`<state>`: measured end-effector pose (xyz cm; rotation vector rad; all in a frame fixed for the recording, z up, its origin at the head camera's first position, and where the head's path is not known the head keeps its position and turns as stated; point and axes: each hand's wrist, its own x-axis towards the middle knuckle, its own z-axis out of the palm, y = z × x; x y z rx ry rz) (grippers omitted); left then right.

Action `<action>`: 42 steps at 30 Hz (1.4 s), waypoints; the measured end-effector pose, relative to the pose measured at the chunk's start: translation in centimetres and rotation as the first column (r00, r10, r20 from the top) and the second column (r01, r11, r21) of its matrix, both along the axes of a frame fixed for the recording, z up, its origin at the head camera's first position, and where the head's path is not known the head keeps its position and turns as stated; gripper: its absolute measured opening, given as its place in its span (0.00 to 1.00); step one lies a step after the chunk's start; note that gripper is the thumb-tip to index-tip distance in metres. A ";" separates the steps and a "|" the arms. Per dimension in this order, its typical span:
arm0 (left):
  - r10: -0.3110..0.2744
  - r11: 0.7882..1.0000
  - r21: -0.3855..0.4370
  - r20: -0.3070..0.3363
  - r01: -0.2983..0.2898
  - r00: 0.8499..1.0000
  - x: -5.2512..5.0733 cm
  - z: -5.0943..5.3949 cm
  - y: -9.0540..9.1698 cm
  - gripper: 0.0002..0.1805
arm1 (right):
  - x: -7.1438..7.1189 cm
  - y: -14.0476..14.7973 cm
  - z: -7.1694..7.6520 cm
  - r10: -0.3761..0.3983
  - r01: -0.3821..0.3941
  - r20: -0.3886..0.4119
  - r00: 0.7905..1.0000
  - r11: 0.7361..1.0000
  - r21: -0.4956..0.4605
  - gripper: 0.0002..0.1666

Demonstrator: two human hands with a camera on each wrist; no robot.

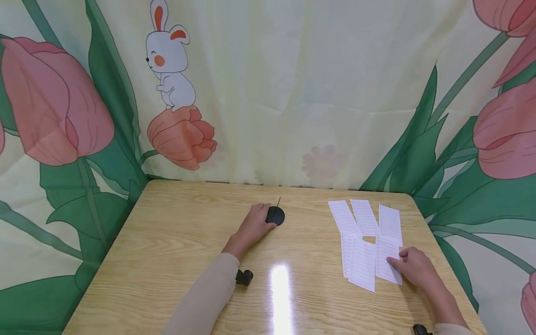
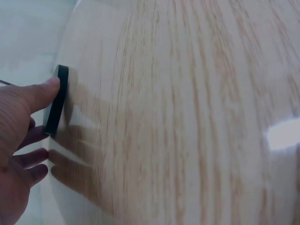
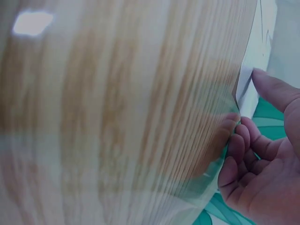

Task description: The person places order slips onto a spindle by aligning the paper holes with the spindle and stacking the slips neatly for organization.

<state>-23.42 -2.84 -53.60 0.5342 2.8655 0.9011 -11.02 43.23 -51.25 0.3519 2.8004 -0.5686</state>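
Observation:
My left hand [image 1: 253, 224] grips a paper spike [image 1: 275, 216] by its round black base, near the back middle of the table. A thin rod rises from that base. In the left wrist view the thumb presses on the edge of the base, and the outer fingers are spread beneath. My right hand [image 1: 415, 267] pinches the right edge of a white printed slip [image 1: 385, 246] between thumb and fingers. The slip's edge bends up slightly in the right wrist view. Several other lined slips [image 1: 362, 265] lie partly overlapping beside it.
The wooden table [image 1: 176, 242] has rounded back corners and ends at a curtain [image 1: 268, 116] printed with tulips and a rabbit. Light reflects off the table [image 1: 281, 298] between the arms. Black wrist devices [image 1: 244, 277] sit by both forearms.

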 end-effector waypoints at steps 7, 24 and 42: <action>0.013 0.999 -0.031 -0.019 -0.014 1.000 0.1 0.1 0.1 0.35 | 0.0 -0.5 -0.1 -0.017 0.017 0.008 1.000 1.000 -0.019 0.36; 0.012 0.999 -0.039 -0.043 -0.013 0.999 -0.1 -0.4 0.3 0.33 | 0.2 -0.9 -0.4 -0.060 0.058 -0.022 0.998 0.997 -0.057 0.30; 0.015 1.000 -0.026 -0.042 -0.016 0.999 -0.2 -0.7 0.2 0.33 | 0.5 -1.6 -0.5 -0.055 0.046 -0.139 0.989 0.997 -0.066 0.25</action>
